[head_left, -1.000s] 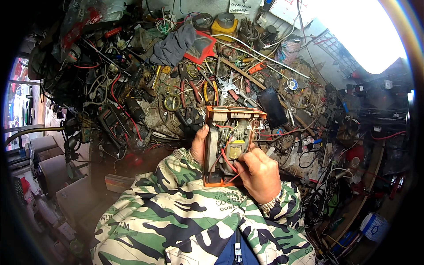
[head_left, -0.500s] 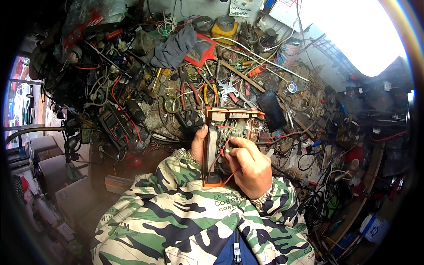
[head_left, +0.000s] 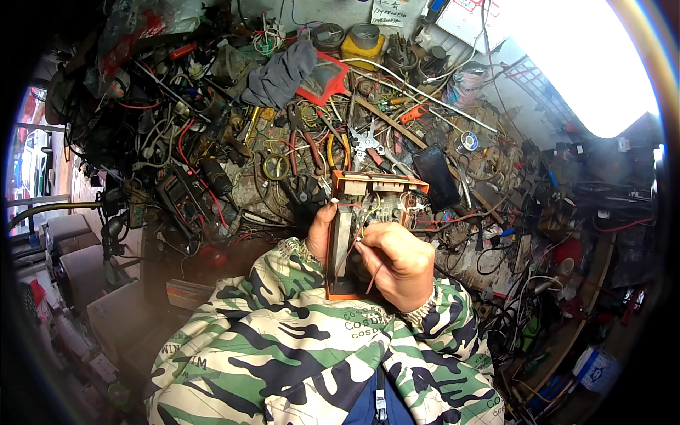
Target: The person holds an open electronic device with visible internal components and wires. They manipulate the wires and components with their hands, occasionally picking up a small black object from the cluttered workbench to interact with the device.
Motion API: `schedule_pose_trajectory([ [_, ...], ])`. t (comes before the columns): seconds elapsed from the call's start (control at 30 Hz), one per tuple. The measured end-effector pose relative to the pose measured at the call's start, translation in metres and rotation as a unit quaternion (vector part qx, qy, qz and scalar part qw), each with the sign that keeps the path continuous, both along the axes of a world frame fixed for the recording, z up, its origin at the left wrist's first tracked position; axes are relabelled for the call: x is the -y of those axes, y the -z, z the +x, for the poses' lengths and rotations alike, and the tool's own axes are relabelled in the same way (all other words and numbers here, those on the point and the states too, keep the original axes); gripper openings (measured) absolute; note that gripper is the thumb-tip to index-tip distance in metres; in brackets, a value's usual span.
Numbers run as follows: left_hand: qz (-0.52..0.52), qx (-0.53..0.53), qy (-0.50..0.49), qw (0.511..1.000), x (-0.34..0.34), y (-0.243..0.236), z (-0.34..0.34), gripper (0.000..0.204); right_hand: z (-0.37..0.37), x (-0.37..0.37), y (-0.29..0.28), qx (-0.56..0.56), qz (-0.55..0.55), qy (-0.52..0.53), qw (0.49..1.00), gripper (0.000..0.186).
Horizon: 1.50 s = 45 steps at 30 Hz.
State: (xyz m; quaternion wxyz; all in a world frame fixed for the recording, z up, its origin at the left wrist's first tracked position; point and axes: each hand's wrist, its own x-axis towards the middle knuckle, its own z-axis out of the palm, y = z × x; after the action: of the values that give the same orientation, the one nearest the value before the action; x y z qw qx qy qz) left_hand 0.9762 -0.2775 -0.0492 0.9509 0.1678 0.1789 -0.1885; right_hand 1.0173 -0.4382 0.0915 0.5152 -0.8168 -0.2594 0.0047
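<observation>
An opened electrical device with an orange frame (head_left: 381, 181) stands upright against my lap, its wiring and inner parts exposed. Along its left side runs a long grey metal block (head_left: 343, 241). My left hand (head_left: 322, 230) is closed round the left edge, the thumb on the upper side and the other fingers hidden behind. Over the open inside, my right hand (head_left: 400, 258) pinches a thin reddish wire (head_left: 374, 278) between thumb and forefinger, with a small white end (head_left: 358, 239) at the fingertips. A yellow-green wire (head_left: 373, 207) loops above that hand.
Beyond the device, tools and scrap crowd the bench: a dark phone (head_left: 435, 177), yellow-handled pliers (head_left: 338, 150), a silver wire stripper (head_left: 366, 144), a solder spool (head_left: 468, 141) and a grey cloth (head_left: 281, 74). A multimeter (head_left: 183, 202) lies left. A bright lamp (head_left: 588, 57) hangs upper right.
My right hand has shifted slightly left and turned, bringing the pinched wire closer to the grey block. The red wire's upper part has moved. My left hand keeps its hold.
</observation>
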Motion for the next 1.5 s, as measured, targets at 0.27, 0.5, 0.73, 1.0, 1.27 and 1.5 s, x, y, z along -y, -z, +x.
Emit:
schedule_pose_trajectory([
  [0.27, -0.024, 0.028, -0.028, 0.999, 0.009, -0.042, 0.016, 0.067, 0.007, 0.022, -0.009, 0.071, -0.025, 0.074, 0.994, 0.017],
  [0.5, -0.02, 0.027, -0.036, 0.999, 0.008, -0.031, 0.016, 0.064, 0.008, 0.018, 0.002, 0.125, -0.178, 0.133, 0.967, 0.019],
  [0.73, -0.037, 0.055, -0.018, 0.998, 0.009, -0.042, 0.022, 0.067, 0.001, 0.011, -0.004, -0.002, -0.039, 0.112, 0.993, 0.015],
  [1.0, -0.028, 0.029, -0.03, 0.999, 0.009, -0.026, 0.019, 0.066, 0.0, 0.017, -0.006, -0.015, -0.029, 0.035, 0.999, 0.018],
  [1.27, -0.04, 0.031, -0.023, 0.998, 0.011, -0.037, 0.022, 0.063, -0.003, 0.008, -0.002, 0.043, -0.056, 0.049, 0.996, 0.024],
  [1.5, -0.026, 0.069, 0.009, 0.997, 0.006, -0.03, 0.016, 0.069, -0.003, 0.0, 0.004, 0.054, -0.033, 0.103, 0.993, 0.033],
])
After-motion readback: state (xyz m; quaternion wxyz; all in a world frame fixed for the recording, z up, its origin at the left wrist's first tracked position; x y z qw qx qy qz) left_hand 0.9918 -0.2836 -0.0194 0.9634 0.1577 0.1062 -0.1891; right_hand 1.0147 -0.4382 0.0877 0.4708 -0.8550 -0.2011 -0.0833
